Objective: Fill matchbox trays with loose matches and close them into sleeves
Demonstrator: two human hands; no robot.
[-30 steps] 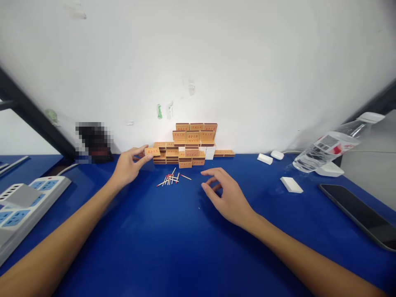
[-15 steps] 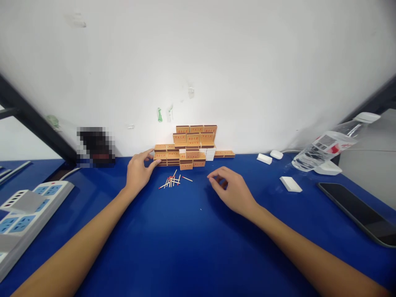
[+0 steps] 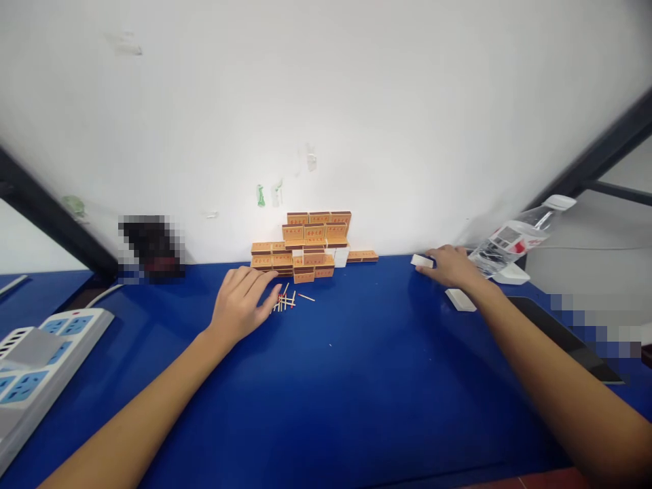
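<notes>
My left hand [image 3: 242, 303] is open, palm down, with its thumb apart from the fingers. Its fingertips are close to the left end of stacked matchboxes [image 3: 304, 260], and whether they touch cannot be made out. The thumb covers part of a small pile of red-tipped matches [image 3: 285, 301]. At the right, my right hand [image 3: 451, 266] has thumb and fingers on either side of a small white block [image 3: 420, 261], which rests on the blue table [image 3: 331, 394]. The stepped orange matchbox stack leans close to the wall, with a white piece [image 3: 341, 256] at its right side.
Another white block [image 3: 460, 300] lies below my right wrist. Behind the right forearm are a tilted plastic bottle [image 3: 509, 244] on a white piece [image 3: 511, 274] and a dark phone [image 3: 555, 339]. A power strip [image 3: 56, 360] occupies the left side.
My right hand has moved right and back from mid-table to the white block. My left hand has come off the stack's left end, shifting right and nearer over the matches. The view has shifted slightly.
</notes>
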